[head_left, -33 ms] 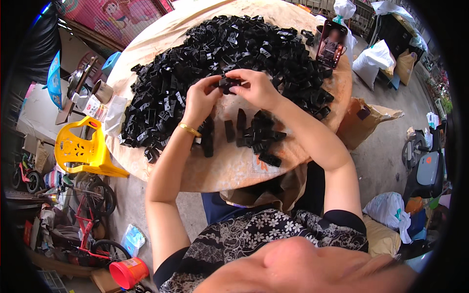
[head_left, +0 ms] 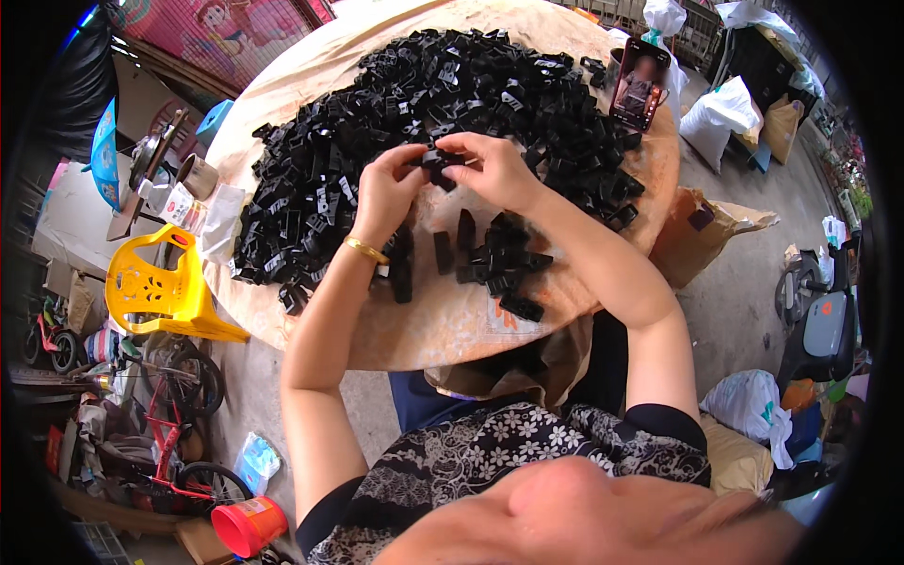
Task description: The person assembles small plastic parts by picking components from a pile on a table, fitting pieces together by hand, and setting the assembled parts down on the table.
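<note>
A small black plastic part is held between both hands, just in front of a large heap of black plastic parts. My left hand pinches its left side, a gold bangle round the wrist. On its right side, the thumb and fingers of my right hand are closed. The part's exact kind is too small to make out. Nearer to me lies a smaller cluster of black parts, close to my right forearm. A few more parts lie beside my left forearm.
The round table has a pale cloth cover. A phone stands upright at its far right. A yellow plastic chair is close to the left edge, a brown paper bag to the right. A red bucket and a bicycle are lower left.
The black part has turned a little in my fingers and its lower end shows more. Both arms stay in nearly the same place.
</note>
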`<state>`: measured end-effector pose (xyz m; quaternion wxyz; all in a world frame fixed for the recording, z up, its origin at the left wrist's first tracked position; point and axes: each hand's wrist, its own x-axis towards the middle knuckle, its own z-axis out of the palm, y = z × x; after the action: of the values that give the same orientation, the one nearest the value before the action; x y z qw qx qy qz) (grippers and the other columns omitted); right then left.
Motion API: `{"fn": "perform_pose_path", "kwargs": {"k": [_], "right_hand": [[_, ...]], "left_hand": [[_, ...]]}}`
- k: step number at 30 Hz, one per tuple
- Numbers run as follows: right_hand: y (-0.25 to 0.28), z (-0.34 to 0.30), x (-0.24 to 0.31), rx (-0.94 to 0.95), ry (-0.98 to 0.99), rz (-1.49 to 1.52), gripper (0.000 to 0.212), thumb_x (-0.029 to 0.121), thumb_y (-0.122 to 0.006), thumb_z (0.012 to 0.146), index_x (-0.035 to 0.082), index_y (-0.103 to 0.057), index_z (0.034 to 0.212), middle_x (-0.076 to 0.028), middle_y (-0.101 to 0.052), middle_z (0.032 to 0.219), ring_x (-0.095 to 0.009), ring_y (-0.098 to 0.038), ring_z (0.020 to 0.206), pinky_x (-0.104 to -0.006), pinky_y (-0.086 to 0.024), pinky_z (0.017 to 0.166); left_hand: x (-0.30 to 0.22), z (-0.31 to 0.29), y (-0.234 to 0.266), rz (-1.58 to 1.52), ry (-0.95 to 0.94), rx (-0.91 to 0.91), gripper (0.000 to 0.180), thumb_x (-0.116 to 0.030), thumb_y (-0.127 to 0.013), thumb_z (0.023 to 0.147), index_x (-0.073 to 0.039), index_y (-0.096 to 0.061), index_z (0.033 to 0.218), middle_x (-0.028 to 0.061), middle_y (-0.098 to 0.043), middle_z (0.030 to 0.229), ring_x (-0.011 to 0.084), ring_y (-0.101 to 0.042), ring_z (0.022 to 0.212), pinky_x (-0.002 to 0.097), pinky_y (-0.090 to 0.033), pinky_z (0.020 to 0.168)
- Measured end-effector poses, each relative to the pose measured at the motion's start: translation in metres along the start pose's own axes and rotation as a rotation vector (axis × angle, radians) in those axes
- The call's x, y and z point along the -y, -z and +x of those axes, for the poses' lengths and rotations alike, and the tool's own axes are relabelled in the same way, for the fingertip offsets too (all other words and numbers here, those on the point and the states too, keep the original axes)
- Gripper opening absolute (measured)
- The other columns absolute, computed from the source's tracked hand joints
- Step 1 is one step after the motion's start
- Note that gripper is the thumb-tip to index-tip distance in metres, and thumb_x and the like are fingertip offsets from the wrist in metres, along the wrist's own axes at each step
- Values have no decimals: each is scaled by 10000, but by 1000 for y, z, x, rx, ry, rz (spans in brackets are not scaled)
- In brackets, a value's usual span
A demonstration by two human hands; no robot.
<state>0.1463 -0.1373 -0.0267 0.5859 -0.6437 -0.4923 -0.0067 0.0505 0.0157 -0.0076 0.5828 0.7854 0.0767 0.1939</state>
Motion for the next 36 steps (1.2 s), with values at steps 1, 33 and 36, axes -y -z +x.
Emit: {"fn": "perform_pose_path", "kwargs": {"k": [1,33,36], "right_hand": [[-4,-1,-4,2,-72,123,332,10,-652,767,5,-598,1094,-101,-643,995,-157,-634,845,-271,-532,736],[4,-4,39,-104,2,110,341,37,-681,767,14,-608,1100,-104,-660,983,-141,-637,810,-243,-528,679],[1,-6,41,-164,99,-107,338,20,-696,719,28,-628,1051,-103,-658,968,-211,-633,811,-287,-519,737]], "left_hand": [[-2,-1,-1,-26,0,-8,343,15,-608,735,16,-616,1078,63,-659,901,90,-605,753,225,-497,694],[-22,-22,-3,-233,-55,-2,337,-61,-676,816,27,-578,1125,59,-648,955,85,-597,842,217,-493,758],[-22,-23,-9,-525,83,-10,375,-62,-675,818,24,-556,1163,57,-639,967,85,-590,859,218,-487,766]]}}
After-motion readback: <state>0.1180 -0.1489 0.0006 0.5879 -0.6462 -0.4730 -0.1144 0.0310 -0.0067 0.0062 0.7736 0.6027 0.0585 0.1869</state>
